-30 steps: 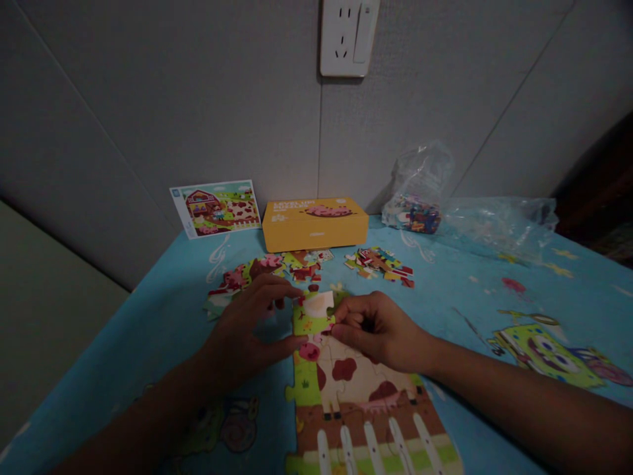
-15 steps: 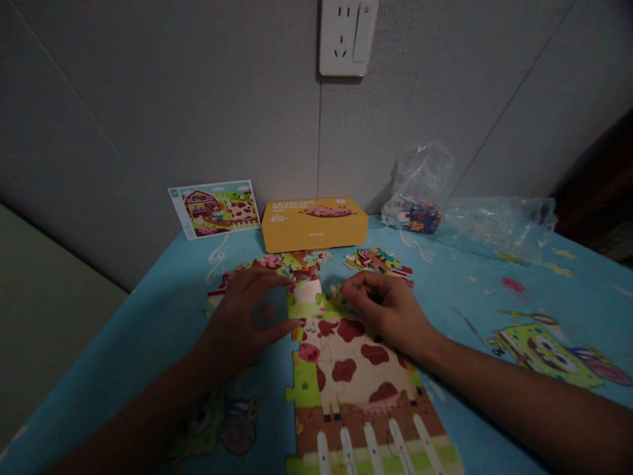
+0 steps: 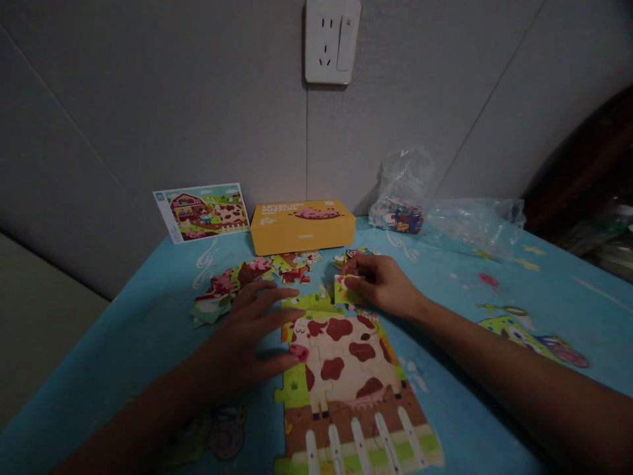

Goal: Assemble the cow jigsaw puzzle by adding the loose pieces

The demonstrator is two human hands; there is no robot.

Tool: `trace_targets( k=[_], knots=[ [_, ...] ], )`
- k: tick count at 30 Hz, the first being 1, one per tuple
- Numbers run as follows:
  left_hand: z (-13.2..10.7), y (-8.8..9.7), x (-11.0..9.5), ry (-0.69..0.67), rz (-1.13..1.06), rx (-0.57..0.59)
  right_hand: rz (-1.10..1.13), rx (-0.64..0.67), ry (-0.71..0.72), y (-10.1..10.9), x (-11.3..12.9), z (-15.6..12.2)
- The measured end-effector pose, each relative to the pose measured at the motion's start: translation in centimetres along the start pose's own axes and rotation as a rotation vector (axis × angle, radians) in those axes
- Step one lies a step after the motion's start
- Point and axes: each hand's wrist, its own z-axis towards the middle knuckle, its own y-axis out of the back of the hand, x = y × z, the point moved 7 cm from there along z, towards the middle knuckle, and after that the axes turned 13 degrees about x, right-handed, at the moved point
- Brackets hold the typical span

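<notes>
A partly joined cow puzzle [image 3: 346,376] lies on the blue cartoon tablecloth [image 3: 148,330] in front of me. My left hand [image 3: 247,336] rests flat beside it, fingers spread, fingertips touching the puzzle's upper left edge. My right hand [image 3: 380,287] pinches a green puzzle piece [image 3: 343,290] just above the puzzle's top right corner. Loose pieces [image 3: 237,280] lie in a heap to the left, with more loose pieces [image 3: 353,254] behind my right hand.
A yellow puzzle box [image 3: 301,226] stands against the grey wall, with a picture card [image 3: 202,211] leaning to its left. Clear plastic bags [image 3: 445,211] lie at the back right. A wall socket [image 3: 329,39] is above. The table's left edge drops off.
My right hand has moved back from the puzzle's top edge and now holds a green piece. My left hand has flattened beside the puzzle. The view has shifted slightly right.
</notes>
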Motion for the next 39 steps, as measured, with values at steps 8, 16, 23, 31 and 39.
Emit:
trace_targets(
  k=[8, 16, 23, 31, 39],
  knots=[
    [0.1, -1.1, 0.5, 0.039, -0.033, 0.097, -0.152, 0.010, -0.018, 0.4, -0.2, 0.2],
    [0.2, -1.1, 0.6, 0.032, -0.016, 0.103, -0.251, 0.096, -0.001, -0.9, 0.5, 0.2],
    [-0.3, 2.7, 3.6, 0.269, 0.197, -0.310, -0.377, 0.104, 0.058, -1.5, 1.0, -0.2],
    [-2.2, 4.3, 8.4, 0.877, 0.375, -0.467, -0.247, -0.173, 0.060, 1.2, 1.0, -0.5],
    [0.0, 3.1, 5.5, 0.768, 0.559, -0.368, -0.352, -0.175, 0.110, 0.2, 1.2, -0.4]
  ],
)
